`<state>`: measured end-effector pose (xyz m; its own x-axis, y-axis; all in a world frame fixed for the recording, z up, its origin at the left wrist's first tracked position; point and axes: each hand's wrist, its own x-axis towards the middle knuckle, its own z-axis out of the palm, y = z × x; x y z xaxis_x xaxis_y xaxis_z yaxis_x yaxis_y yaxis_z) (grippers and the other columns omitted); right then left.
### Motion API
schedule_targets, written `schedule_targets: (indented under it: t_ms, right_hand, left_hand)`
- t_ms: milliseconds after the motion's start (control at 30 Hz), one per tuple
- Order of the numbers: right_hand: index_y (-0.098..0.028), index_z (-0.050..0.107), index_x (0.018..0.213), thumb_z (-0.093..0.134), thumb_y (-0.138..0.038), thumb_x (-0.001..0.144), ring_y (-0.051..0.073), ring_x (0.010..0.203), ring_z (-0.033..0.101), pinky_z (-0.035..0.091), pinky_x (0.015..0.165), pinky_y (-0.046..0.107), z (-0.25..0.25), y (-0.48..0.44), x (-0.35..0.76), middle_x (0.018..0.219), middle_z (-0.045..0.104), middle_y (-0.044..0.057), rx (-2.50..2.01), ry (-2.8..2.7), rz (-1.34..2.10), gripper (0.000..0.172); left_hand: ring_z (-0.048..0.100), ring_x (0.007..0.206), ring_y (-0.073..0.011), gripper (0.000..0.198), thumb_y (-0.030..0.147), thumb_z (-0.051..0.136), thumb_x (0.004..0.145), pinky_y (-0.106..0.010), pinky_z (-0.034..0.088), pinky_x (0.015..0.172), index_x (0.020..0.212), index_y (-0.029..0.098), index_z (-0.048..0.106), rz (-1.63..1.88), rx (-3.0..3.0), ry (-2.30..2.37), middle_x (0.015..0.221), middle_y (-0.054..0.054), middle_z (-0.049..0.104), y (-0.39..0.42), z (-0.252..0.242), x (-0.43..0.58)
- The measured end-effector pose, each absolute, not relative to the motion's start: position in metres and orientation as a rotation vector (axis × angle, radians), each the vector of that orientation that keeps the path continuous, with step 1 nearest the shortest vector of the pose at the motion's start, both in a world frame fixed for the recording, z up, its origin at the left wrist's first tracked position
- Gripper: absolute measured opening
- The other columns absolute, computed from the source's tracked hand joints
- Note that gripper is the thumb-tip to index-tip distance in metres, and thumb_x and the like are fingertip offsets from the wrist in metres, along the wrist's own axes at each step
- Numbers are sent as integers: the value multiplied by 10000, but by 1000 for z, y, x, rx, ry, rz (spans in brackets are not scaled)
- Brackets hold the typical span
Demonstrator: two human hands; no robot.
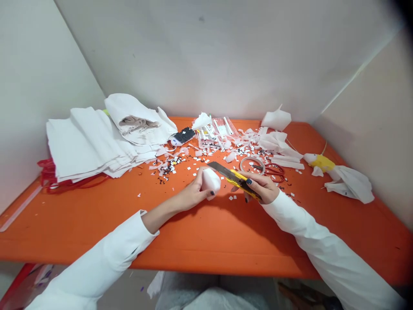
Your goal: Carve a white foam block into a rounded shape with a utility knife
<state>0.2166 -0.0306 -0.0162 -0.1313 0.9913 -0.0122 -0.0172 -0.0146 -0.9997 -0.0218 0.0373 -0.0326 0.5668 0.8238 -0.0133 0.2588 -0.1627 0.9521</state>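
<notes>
My left hand (196, 191) is closed around a small white block (211, 181) that looks like foam, held above the front half of the table. In my right hand (263, 188) is a yellow and black utility knife (241, 181), gripped by its handle. Its wide blade is extended and points left, with the tip just above the top of the white block. Whether blade and block touch, I cannot tell. Behind my right hand lie a roll of tape (252, 159) and red-handled scissors (274, 171), partly hidden by the fingers.
White cloth or paper sheets (87, 142) are piled at the left over a red bag (48, 172). White and black scraps litter the orange table (193, 241). Markers in a clear case (224, 127) lie at the back. A yellow and white bird-like figure (324, 163) rests at right.
</notes>
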Motion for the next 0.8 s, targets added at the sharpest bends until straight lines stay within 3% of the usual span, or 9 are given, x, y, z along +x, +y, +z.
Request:
schedule_targets:
  t_ms: [100, 167, 333, 467, 567, 700, 800]
  right_hand:
    - [-187, 712, 1043, 669, -572, 739, 127, 457, 538, 457, 491, 292, -15, -26, 224, 769, 709, 37, -1155, -1210, 1359, 492]
    - [-201, 688, 1105, 678, -557, 731, 127, 462, 533, 447, 488, 290, -15, -22, 227, 778, 696, 31, -1171, -1143, 1330, 516]
    - [-236, 577, 1307, 581, -502, 795, 131, 557, 514, 420, 492, 265, -17, -20, 226, 877, 664, 43, -1203, -1116, 1213, 577]
    - [-267, 545, 1352, 506, -486, 875, 97, 492, 475, 425, 446, 255, -19, -34, 207, 923, 615, 54, -1259, -1339, 1108, 527]
    - [-291, 475, 1403, 486, -501, 893, 90, 451, 505, 428, 396, 249, -20, -45, 190, 923, 593, 53, -1209, -1362, 1229, 552]
    - [-247, 478, 1350, 527, -527, 848, 104, 451, 533, 431, 407, 252, -22, -46, 184, 890, 630, 47, -1095, -1037, 1491, 578]
    - [-226, 545, 1196, 618, -535, 769, 111, 491, 543, 442, 422, 250, -23, -39, 193, 877, 626, 35, -1069, -874, 1555, 532]
  left_hand:
    - [570, 882, -187, 438, 556, 574, 813, -300, 484, 805, 1060, 213, 462, 622, 1674, 809, 932, -41, 572, 38, -34, -21]
    - [559, 868, -172, 355, 460, 605, 811, -278, 471, 779, 1014, 221, 439, 706, 1687, 913, 939, -22, 550, 40, -34, -20]
    - [548, 844, -161, 335, 386, 571, 801, -287, 453, 770, 1001, 228, 354, 814, 1743, 1280, 955, -7, 508, 42, -34, -17]
    - [580, 827, -198, 315, 442, 497, 847, -332, 442, 761, 1035, 235, 351, 683, 1908, 1359, 931, -12, 547, 37, -33, -18]
    - [590, 794, -211, 322, 432, 532, 824, -327, 430, 709, 1028, 244, 369, 676, 2028, 1436, 935, -14, 558, 33, -29, -19]
    - [596, 826, -207, 328, 400, 548, 810, -310, 436, 712, 1036, 238, 374, 767, 2098, 1414, 976, -29, 565, 34, -26, -21]
    - [596, 794, -206, 323, 414, 537, 813, -306, 437, 691, 1032, 238, 378, 780, 2101, 1466, 948, -23, 562, 39, -25, -24]
